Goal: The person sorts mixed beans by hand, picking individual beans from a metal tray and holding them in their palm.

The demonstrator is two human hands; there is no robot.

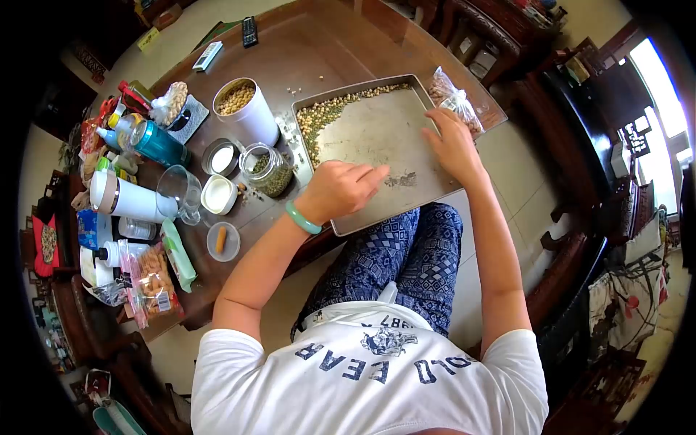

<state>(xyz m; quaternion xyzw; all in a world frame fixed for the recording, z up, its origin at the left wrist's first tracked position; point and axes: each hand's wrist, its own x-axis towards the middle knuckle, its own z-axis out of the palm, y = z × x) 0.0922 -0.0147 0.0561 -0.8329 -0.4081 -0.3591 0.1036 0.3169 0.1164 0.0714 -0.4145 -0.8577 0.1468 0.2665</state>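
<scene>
A metal tray lies at the table's near edge, partly over my lap. Mixed yellow beans and green seeds line its far and left sides; a dark patch of crumbs marks the near part. My left hand, with a green bangle, is over the tray's near left side, its fingers bent and close together; whatever they may pinch is hidden. At the right rim is my right hand, fingers stretched and thumb apart. A glass jar of green seeds and a white canister of yellow beans stand left of the tray.
A knotted plastic bag sits beyond the right rim. Leftward are a white lid, a clear cup, a small dish, a white tumbler and a snack bag. Remotes lie at the back.
</scene>
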